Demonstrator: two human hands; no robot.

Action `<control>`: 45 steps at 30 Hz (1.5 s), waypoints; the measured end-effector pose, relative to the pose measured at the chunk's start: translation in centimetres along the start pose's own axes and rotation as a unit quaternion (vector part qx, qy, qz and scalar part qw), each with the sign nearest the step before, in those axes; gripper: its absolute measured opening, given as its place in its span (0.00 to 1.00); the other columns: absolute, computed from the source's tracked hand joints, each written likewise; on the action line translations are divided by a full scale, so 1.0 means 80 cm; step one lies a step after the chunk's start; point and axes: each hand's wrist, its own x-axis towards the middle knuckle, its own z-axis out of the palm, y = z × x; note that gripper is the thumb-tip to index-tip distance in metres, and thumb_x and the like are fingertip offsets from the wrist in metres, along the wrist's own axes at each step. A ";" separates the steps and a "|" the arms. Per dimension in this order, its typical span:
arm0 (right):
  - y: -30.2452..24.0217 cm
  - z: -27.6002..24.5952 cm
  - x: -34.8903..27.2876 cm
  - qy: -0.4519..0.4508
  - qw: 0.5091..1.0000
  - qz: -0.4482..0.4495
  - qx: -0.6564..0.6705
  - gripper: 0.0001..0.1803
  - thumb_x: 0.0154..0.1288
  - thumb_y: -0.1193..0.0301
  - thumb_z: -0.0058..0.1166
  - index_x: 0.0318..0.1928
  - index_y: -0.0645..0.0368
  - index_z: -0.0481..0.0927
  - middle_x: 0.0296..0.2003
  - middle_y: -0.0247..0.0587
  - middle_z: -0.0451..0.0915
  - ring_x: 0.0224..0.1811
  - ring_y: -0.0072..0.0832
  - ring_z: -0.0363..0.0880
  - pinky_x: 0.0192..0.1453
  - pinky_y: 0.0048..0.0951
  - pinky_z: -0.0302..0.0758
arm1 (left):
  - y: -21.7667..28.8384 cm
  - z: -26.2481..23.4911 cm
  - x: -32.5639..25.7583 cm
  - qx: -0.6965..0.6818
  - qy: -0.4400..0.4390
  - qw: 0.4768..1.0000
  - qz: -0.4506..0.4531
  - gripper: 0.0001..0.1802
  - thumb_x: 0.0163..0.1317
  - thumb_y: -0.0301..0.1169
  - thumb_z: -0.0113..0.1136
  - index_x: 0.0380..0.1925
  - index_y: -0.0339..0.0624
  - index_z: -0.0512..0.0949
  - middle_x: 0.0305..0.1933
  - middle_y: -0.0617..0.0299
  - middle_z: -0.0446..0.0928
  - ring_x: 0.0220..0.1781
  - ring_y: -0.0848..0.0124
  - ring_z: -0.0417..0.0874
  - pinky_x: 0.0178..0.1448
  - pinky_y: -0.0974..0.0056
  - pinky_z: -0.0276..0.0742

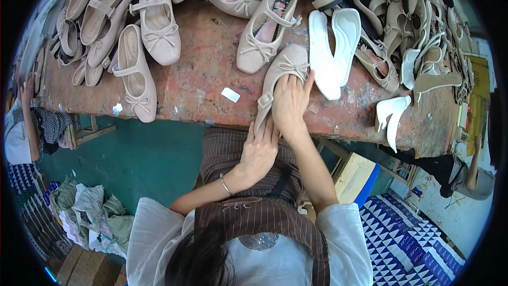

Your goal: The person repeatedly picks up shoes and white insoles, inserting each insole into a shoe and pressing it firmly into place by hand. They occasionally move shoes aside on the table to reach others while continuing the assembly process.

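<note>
A beige Mary Jane shoe (287, 63) with a bow rests at the table's front edge, its toe pointing away from me and its heel toward my lap. My right hand (291, 103) has its fingers pushed into the shoe's opening, with one digit stretched along the right side. The fingertips inside are hidden. My left hand (259, 153), a bracelet on its wrist, grips the shoe's heel end from below. Just right of the shoe lies a pair of white insoles (346, 42). Another beige shoe (267, 29) with a dark patterned inside lies beyond it.
Finished-looking beige shoes (159, 26) stand at the left of the worn red table (203, 74). More shoes (397, 32) are heaped at the back right. White curved pieces (392, 119) lie near the right edge, and a small white label (230, 94) lies mid-table. Other people work at both sides.
</note>
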 end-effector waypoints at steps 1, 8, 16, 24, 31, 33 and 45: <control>0.003 -0.002 0.005 -0.040 0.999 -0.008 -0.010 0.12 0.56 0.77 0.48 0.40 0.70 0.77 0.37 0.59 0.79 0.42 0.49 0.81 0.77 0.64 0.43 | 0.005 -0.002 -0.004 -0.002 -0.001 1.000 0.002 0.28 0.63 0.32 0.51 0.62 0.28 0.72 0.68 0.43 0.69 0.72 0.50 0.68 0.73 0.45 0.63; 0.023 -0.038 -0.019 0.089 0.947 -0.048 0.305 0.12 0.56 0.79 0.54 0.40 0.61 0.87 0.34 0.49 0.86 0.45 0.43 0.85 0.76 0.52 0.59 | -0.027 -0.002 0.016 -0.151 0.209 0.965 -0.035 0.19 0.50 0.29 0.69 0.43 0.35 0.79 0.57 0.50 0.79 0.62 0.56 0.78 0.67 0.46 0.71; 0.109 0.000 0.055 0.182 0.975 0.083 0.091 0.27 0.60 0.75 0.59 0.60 0.69 0.73 0.55 0.58 0.73 0.54 0.53 0.72 0.57 0.47 0.72 | -0.230 -0.215 -0.011 -0.376 0.375 0.836 -0.139 0.09 0.58 0.30 0.64 0.33 0.37 0.77 0.43 0.56 0.78 0.48 0.69 0.78 0.58 0.63 0.72; 0.132 -0.029 0.062 0.137 0.960 0.187 0.156 0.45 0.41 0.71 0.78 0.62 0.65 0.71 0.50 0.57 0.79 0.54 0.50 0.76 0.61 0.44 0.71 | -0.390 -0.412 0.169 -0.025 0.583 0.802 -0.125 0.17 0.70 0.37 0.61 0.50 0.34 0.80 0.47 0.55 0.82 0.48 0.67 0.82 0.57 0.64 0.75; 0.175 -0.044 0.042 0.010 0.768 0.187 0.613 0.17 0.63 0.76 0.64 0.50 0.69 0.78 0.33 0.41 0.86 0.28 0.22 0.84 0.35 0.26 0.81 | -0.338 -0.250 0.457 -0.337 0.233 0.874 -0.262 0.22 0.59 0.42 0.68 0.44 0.34 0.85 0.40 0.49 0.86 0.42 0.62 0.86 0.46 0.59 0.78; 0.194 -0.033 0.027 -0.052 0.552 0.198 0.808 0.13 0.65 0.78 0.60 0.49 0.69 0.78 0.35 0.42 0.86 0.29 0.22 0.85 0.35 0.24 0.82 | -0.323 -0.250 0.464 -0.308 0.392 0.847 -0.185 0.14 0.59 0.33 0.69 0.41 0.34 0.85 0.34 0.60 0.85 0.33 0.76 0.80 0.39 0.64 0.74; 0.182 -0.088 -0.015 0.005 0.362 -0.003 0.932 0.34 0.74 0.63 0.43 0.73 0.67 0.54 0.67 0.62 0.67 0.52 0.40 0.82 0.60 0.40 0.79 | -0.130 -0.181 0.042 -0.168 0.259 0.942 0.134 0.16 0.40 0.16 0.64 0.33 0.42 0.84 0.32 0.62 0.74 0.33 0.62 0.77 0.36 0.61 0.74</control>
